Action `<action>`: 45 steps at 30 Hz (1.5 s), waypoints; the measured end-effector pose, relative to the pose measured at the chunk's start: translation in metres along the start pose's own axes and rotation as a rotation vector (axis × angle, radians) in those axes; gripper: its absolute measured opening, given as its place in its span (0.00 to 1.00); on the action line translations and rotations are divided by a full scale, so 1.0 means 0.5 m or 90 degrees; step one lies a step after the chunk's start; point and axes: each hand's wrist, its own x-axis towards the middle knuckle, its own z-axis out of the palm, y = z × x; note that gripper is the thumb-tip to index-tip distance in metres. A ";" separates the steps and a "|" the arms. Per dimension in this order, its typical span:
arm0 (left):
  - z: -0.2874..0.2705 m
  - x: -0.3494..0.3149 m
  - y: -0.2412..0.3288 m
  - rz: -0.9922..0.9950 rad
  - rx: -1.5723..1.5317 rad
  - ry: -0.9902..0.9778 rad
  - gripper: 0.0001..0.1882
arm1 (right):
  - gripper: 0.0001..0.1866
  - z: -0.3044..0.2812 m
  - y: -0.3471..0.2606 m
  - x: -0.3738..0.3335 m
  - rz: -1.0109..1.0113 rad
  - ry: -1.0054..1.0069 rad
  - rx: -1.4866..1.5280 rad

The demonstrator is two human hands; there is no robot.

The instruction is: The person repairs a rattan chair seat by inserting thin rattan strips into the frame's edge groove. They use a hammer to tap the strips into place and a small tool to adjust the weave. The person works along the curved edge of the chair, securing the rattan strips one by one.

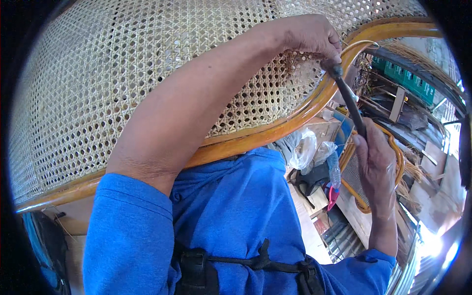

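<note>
A large panel of woven cane webbing lies in front of me, bordered by a curved, varnished orange-brown frame. My left arm reaches across it. At the far right edge, my left hand is closed, pinching a thin pale cane strip whose loose end curls out over the frame. My right hand grips the dark handle of a hammer. The hammer's head is up against the frame's inner edge, right below my left fingertips. My left fingers partly hide the spot where the strip meets the webbing.
Below the frame at right are clear plastic bags, a plastic bottle and a smaller orange-framed cane piece. Farther right stand a green crate, wood scraps and bundled fibres. A dark bag sits at lower left.
</note>
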 end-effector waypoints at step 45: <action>-0.021 -0.025 0.082 -0.149 0.025 0.000 0.07 | 0.13 0.184 0.097 -0.022 0.086 0.053 0.293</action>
